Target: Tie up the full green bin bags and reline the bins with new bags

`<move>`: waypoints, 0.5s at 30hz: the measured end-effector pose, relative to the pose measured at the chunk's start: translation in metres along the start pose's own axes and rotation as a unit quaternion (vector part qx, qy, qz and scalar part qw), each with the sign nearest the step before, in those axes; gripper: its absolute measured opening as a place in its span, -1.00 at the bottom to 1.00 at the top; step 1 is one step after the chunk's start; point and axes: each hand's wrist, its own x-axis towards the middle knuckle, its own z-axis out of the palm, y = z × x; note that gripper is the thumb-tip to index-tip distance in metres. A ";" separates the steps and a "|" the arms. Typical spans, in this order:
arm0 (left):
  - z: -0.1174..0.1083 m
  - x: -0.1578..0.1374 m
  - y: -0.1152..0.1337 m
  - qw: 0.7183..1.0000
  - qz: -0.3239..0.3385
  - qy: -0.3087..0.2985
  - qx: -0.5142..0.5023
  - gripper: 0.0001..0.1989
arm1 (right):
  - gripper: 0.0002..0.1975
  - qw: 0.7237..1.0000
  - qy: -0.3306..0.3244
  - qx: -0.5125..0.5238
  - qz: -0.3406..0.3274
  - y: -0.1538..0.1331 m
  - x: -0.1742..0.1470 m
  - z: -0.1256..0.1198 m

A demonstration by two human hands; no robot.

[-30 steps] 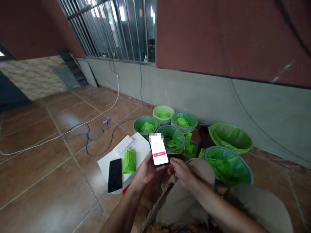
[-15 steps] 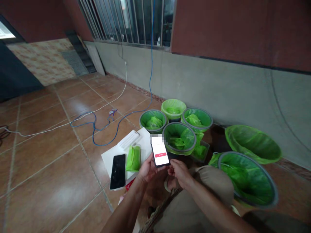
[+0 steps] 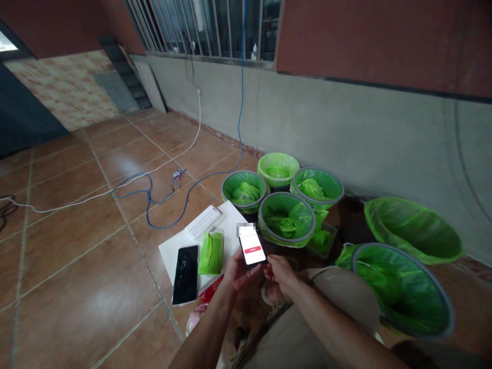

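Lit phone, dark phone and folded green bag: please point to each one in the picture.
lit phone (image 3: 251,245), head view, middle of its white screen
dark phone (image 3: 185,274), head view, middle of its black screen
folded green bag (image 3: 211,252), head view, middle of the fold

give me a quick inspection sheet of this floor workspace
surface: brown tiled floor, glossy, with a white board lying on it
job's things: lit phone with a red button on its screen
clutter: dark phone, folded green bag, white bar, six green-lined bins
grippers: left hand holds the lit phone; right hand touches its lower edge
cables: blue cable and white cable across the floor
surroundings: grey and red wall, barred window
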 end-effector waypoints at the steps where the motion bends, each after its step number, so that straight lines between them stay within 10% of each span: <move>1: -0.002 0.001 0.000 1.000 -0.002 -0.004 -0.005 -0.67 | -0.89 1.000 0.002 -0.005 -0.001 0.001 0.001 0.000; 15: -0.038 -0.030 -0.029 0.992 0.025 0.079 -0.098 -0.79 | -0.82 0.997 -0.024 -0.068 -0.035 0.002 0.012 0.025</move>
